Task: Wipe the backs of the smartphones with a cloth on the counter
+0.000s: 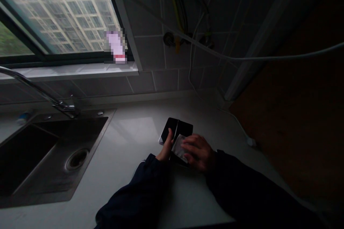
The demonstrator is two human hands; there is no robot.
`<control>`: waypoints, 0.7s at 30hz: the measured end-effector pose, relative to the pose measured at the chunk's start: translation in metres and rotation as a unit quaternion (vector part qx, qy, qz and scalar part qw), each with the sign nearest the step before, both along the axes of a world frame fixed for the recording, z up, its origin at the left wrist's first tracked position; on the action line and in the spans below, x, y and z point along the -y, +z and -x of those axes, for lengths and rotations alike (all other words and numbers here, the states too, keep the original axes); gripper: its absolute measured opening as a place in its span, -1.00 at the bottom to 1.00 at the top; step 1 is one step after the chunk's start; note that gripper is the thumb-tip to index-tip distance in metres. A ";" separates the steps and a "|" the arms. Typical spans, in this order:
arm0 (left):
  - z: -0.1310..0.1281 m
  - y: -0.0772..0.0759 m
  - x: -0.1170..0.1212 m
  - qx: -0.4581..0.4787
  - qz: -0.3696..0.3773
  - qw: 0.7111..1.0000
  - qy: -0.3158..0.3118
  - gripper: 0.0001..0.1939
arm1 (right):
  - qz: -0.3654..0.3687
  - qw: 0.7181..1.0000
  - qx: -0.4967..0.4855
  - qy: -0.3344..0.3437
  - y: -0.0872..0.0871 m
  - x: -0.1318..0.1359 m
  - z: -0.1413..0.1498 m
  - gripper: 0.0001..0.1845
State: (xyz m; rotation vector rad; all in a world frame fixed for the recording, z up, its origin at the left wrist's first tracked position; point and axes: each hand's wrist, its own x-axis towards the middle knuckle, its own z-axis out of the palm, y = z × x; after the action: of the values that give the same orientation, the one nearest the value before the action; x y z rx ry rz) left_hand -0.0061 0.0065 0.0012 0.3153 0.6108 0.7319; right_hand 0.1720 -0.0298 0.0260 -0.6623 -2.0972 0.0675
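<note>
My left hand (166,147) grips the near-left edge of a dark, flat phone-like device (186,128), its thumb raised along the edge. My right hand (200,152) presses a pale, crumpled cloth or wipe (178,148) against the face of that device, fingers bent over it. Just left of it lies a second black phone-like device (166,128) with a silvery edge, flat on the white countertop (129,143). My left fingers under the held device are hidden, and the dim light blurs its outline.
A steel sink (51,171) with a drain and a chrome faucet (63,107) is on the left. A white cable (231,58) crosses the upper view. Another cord ends in a small white block (251,141) at the counter's right edge. Behind is a window with a sill (80,71).
</note>
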 end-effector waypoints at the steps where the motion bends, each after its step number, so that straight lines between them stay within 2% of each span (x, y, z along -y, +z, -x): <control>1: 0.000 0.000 0.000 -0.005 0.012 1.000 0.010 -0.18 | 0.003 1.000 0.008 0.009 -0.001 0.000 0.000 -0.71; 3: 0.000 0.001 0.000 -0.018 0.025 0.999 0.018 -0.19 | 0.010 0.999 0.040 0.030 -0.004 -0.001 0.000 -0.64; 5: -0.001 0.001 0.001 -0.020 0.022 0.999 0.016 -0.18 | 0.020 0.996 0.078 0.024 -0.009 -0.003 -0.001 -0.56; 9: -0.003 0.002 0.001 0.033 -0.011 0.999 0.013 -0.13 | 0.066 0.989 0.103 -0.078 -0.017 -0.010 -0.006 -0.51; 11: -0.004 0.003 0.001 0.051 -0.021 0.998 0.003 -0.10 | 0.080 0.986 0.104 -0.106 -0.018 -0.012 -0.008 -0.50; 13: -0.003 0.004 0.001 0.032 -0.014 0.999 0.002 -0.09 | 0.074 0.988 0.106 -0.087 -0.018 -0.010 -0.008 -0.49; 17: 0.000 0.003 0.000 -0.036 0.004 0.999 0.011 -0.14 | 0.052 0.992 0.113 0.000 -0.016 -0.003 -0.003 -0.49; 19: 0.000 0.001 0.000 -0.028 0.000 1.000 0.007 -0.14 | 0.055 0.992 0.110 -0.010 -0.016 -0.003 -0.003 -0.53; 21: -0.001 -0.002 -0.001 0.011 -0.010 1.000 -0.003 -0.11 | 0.070 0.990 0.105 -0.057 -0.017 -0.006 -0.005 -0.56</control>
State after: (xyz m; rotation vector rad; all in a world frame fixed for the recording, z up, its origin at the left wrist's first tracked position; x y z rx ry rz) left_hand -0.0052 0.0077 -0.0012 0.3274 0.5819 0.7352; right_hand 0.1766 -0.0233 0.0089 -0.9069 -2.2661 0.0857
